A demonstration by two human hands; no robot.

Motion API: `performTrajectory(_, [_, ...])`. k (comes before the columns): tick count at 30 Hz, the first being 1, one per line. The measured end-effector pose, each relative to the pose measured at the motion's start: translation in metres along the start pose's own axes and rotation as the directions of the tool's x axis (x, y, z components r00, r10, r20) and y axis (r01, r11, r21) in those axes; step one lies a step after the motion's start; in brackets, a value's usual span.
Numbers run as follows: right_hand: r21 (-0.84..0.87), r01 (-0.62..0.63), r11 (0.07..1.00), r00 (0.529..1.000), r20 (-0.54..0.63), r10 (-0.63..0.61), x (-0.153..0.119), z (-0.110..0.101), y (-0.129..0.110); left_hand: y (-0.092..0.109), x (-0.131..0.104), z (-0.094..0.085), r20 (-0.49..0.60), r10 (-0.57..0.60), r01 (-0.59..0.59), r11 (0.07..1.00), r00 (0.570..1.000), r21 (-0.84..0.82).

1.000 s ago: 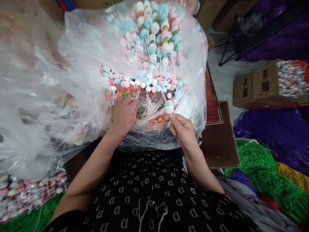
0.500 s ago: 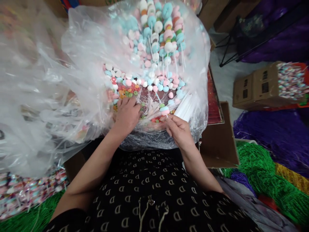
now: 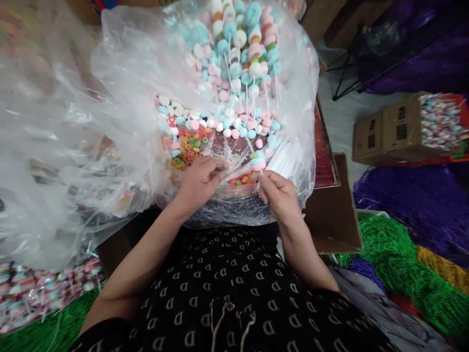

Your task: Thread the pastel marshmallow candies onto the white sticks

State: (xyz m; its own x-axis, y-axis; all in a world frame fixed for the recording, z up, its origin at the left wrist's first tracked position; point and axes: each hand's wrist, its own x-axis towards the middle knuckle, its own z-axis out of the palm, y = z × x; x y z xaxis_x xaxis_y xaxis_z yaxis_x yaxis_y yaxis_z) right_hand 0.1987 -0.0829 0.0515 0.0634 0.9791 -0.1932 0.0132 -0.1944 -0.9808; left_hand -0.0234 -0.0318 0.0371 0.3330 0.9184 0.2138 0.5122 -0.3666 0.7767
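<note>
My right hand [image 3: 280, 193] pinches the lower end of a thin white stick. On that stick sit a pink and blue marshmallow [image 3: 258, 162] and a green gummy, with the bare tip pointing away from me. My left hand [image 3: 201, 181] is closed at the fingertips on a small green gummy ring [image 3: 226, 168], left of the stick. Loose colourful gummy rings [image 3: 190, 142] lie beyond my left hand, and red ones between the hands. A bundle of white sticks [image 3: 286, 159] lies beside my right hand.
Filled marshmallow skewers [image 3: 254, 49] lie at the far side over loose marshmallows. Crumpled clear plastic [image 3: 124, 63] spreads across the left. An open cardboard box [image 3: 330, 215] stands right of the work surface; another box [image 3: 388, 129] with wrapped sweets is further right.
My left hand has come up from the loose gummy rings and moved right with a green ring in its fingertips. My right hand and the stick have shifted slightly right.
</note>
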Motion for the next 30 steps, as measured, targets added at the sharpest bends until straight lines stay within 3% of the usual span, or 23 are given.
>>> performTrajectory(4, [0.020, 0.046, 0.999, 0.990, -0.134, -0.043, 0.004, -0.017, -0.002, 0.018, 0.003, 0.032, 0.178, 0.156, -0.193, 0.958, 0.972, 0.212])
performTrajectory(8, [0.031, 0.056, 0.998, 0.983, -0.176, -0.050, 0.003, -0.024, -0.002, 0.024, 0.008, 0.054, 0.223, 0.180, -0.247, 0.913, 0.958, 0.325])
performTrajectory(10, [0.026, 0.041, 0.999, 0.985, -0.171, -0.036, 0.001, -0.024, -0.002, 0.021, 0.011, 0.050, 0.195, 0.183, -0.235, 0.928, 0.964, 0.291])
performTrajectory(13, [0.036, 0.027, 0.999, 0.988, -0.153, -0.021, 0.000, -0.022, -0.002, 0.007, 0.016, 0.027, 0.102, 0.132, -0.155, 0.951, 0.986, 0.266])
performTrajectory(16, [0.040, 0.016, 0.999, 0.990, -0.142, -0.010, -0.001, -0.020, -0.001, -0.013, 0.021, 0.001, -0.004, 0.032, -0.028, 0.924, 0.999, 0.382])
performTrajectory(18, [0.041, 0.010, 0.999, 0.991, -0.132, -0.005, 0.000, -0.018, 0.000, -0.023, 0.024, -0.009, -0.010, -0.019, 0.022, 0.886, 1.000, 0.462])
performTrajectory(24, [0.019, 0.016, 1.000, 0.998, -0.065, -0.015, -0.002, -0.010, 0.004, -0.023, 0.026, -0.003, 0.079, -0.094, 0.037, 0.844, 0.992, 0.535])
performTrajectory(30, [0.007, -0.013, 1.000, 1.000, -0.014, 0.013, -0.005, 0.000, 0.004, -0.024, 0.028, -0.001, 0.035, -0.099, 0.069, 0.871, 0.994, 0.487])
